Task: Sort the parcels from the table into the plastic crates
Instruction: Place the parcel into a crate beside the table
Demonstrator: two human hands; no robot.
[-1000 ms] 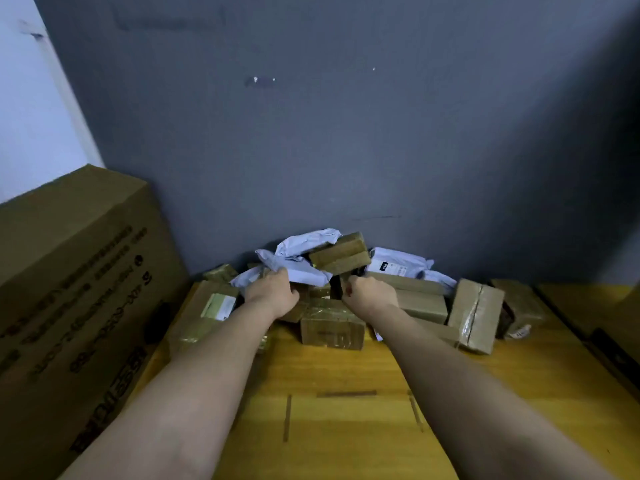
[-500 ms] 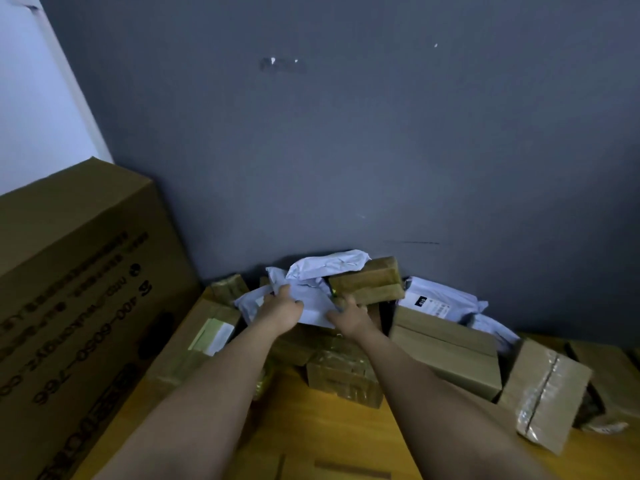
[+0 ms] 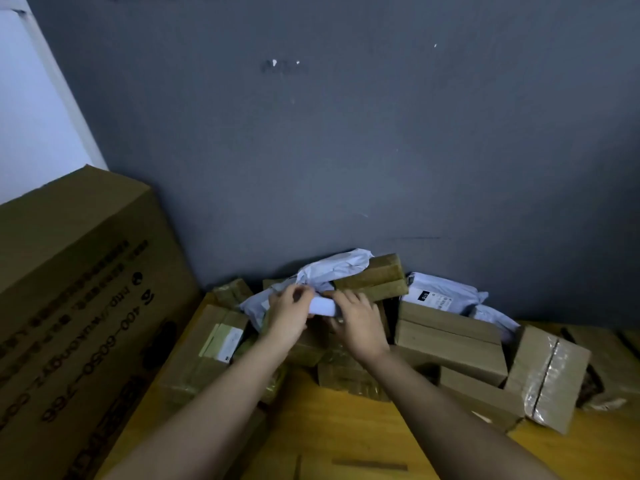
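while both hands' fingers (image 3: 300, 295) pinch white mailer (image 3: 322, 305), cardboard parcels (image 3: 450, 341) heaped on table (image 3: 346, 424)

Parcels (image 3: 450, 344) are lying piled on the surface (image 3: 346, 427) against the wall (image 3: 346, 150); a large carton (image 3: 79, 306) is standing to their left.

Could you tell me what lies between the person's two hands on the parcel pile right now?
In the head view, a white plastic mailer spans the gap: the left hand grips its left part and the right hand holds its right end.
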